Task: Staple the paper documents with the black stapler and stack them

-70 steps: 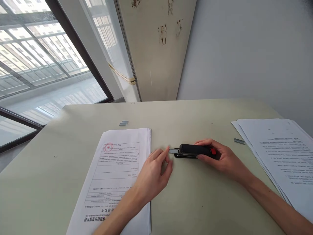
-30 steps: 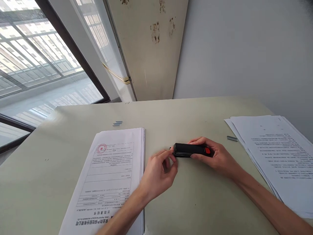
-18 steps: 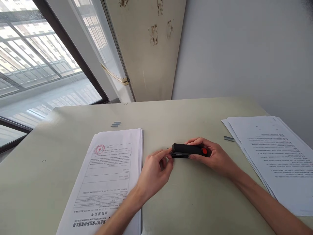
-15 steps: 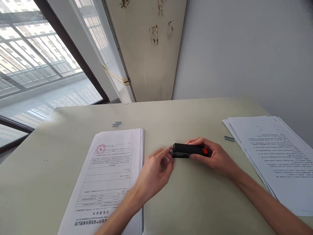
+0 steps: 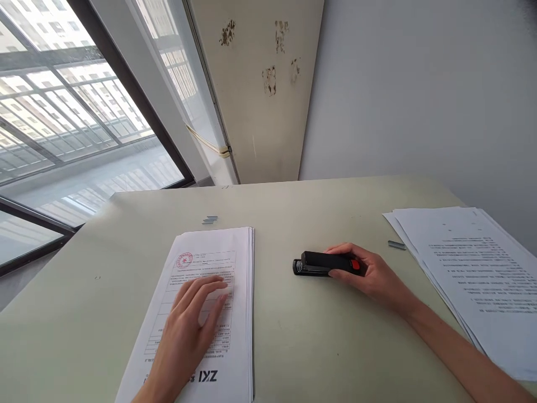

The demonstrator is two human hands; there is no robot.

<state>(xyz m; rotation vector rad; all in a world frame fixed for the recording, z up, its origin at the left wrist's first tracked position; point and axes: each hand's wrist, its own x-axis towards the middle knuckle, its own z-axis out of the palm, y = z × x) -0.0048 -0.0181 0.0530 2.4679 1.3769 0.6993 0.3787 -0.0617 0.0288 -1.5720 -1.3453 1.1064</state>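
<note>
A black stapler [image 5: 325,262] with a red button at its back end lies on the table, its front pointing left. My right hand [image 5: 373,274] wraps round the rear of it, thumb on the near side and fingers on the far side. My left hand [image 5: 191,319] is over the left paper stack [image 5: 241,347], fingers stretched out and slightly bent, with nothing in them. Whether its fingertips touch the top sheet I cannot tell. That sheet carries printed text, a table and a round red stamp, upside down to me.
A second paper stack [image 5: 503,347] lies at the right, its sheets slightly fanned. Strips of staples [image 5: 210,219] rest behind the left stack, and more staples [image 5: 396,245] beside the right one. The table [image 5: 285,347] reaches back towards a wall [image 5: 419,84] and a window.
My left hand has let go of the stapler's front end and moved left over the paper stack. My right hand keeps its hold on the stapler. The view has tilted up slightly.
</note>
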